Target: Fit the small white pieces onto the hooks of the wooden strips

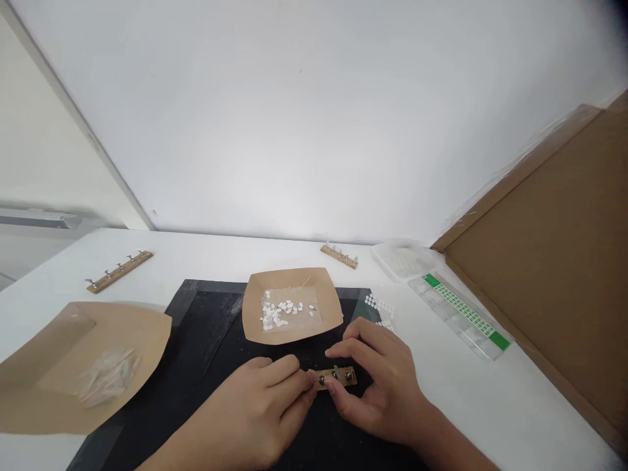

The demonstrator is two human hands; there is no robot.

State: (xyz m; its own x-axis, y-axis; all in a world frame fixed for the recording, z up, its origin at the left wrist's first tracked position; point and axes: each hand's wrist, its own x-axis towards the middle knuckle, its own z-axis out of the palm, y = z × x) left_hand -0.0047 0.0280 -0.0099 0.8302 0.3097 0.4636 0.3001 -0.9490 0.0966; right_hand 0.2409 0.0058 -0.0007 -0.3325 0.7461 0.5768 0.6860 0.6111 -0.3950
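On the black mat lies a short wooden strip [343, 377] with several small dark metal hooks or pegs standing on it. My left hand [267, 402] pinches its left end, which the fingertips hide. Over the right part of the strip is my right hand [380, 379], its thumb and index finger apart, with the thumb tip at the strip's near edge. A small pale piece stands on the strip between the two hands. Just beyond sits a brown paper tray [255, 327] with a clear bag and many small white pieces [280, 310] in it.
A larger brown paper tray [46, 405] holding small clear bags [110, 379] stands at the left. Similar hook strips lie at the back left [120, 271] and back centre [338, 255]. A clear organiser box [466, 314], white dot stickers [380, 304] and a cardboard panel [540, 261] are on the right.
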